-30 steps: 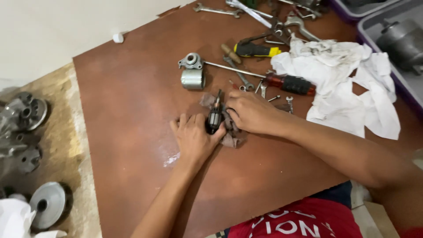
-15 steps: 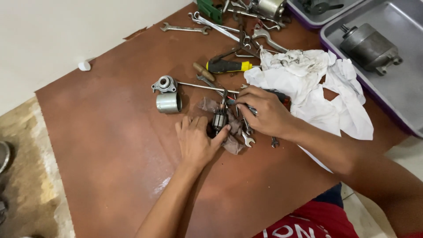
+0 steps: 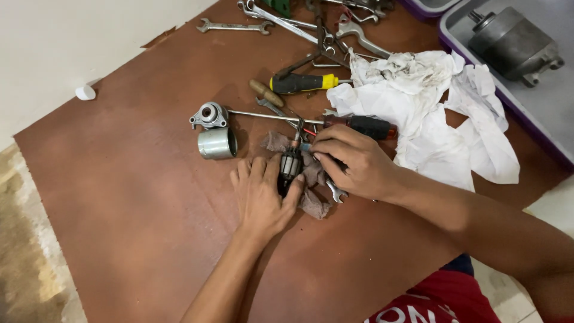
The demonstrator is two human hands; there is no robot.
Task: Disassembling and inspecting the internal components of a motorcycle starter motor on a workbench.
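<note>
Both hands, left hand & right hand, stayed on armature (view shifted).

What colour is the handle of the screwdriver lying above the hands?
The screwdriver handle is black with a yellow end, clearest in the head view.

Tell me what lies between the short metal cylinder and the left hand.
Nothing: in the head view, bare brown board separates the short metal cylinder from the left hand.
</note>
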